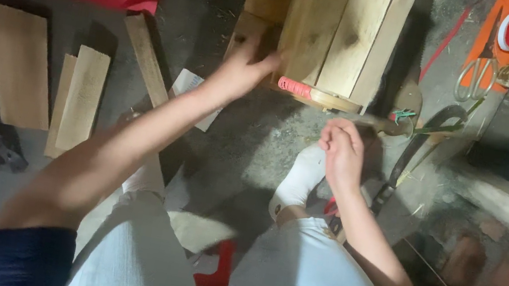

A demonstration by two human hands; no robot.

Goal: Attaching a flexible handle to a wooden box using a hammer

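Nearest, the right hand (341, 152) is closed on a hammer (378, 122) handle, while farther left the left hand (244, 69) clamps the near corner of the box (335, 32), likely stiff, heavy timber best braced at its edges.

The left arm stretches forward, bare from a dark short sleeve, wrist straight; the left hand (244, 69) lies palm down with fingers curled in a closed grip. The right arm is bent at the elbow, forearm rising; the right hand (341, 152) is drawn into a loose fist, knuckles upward.
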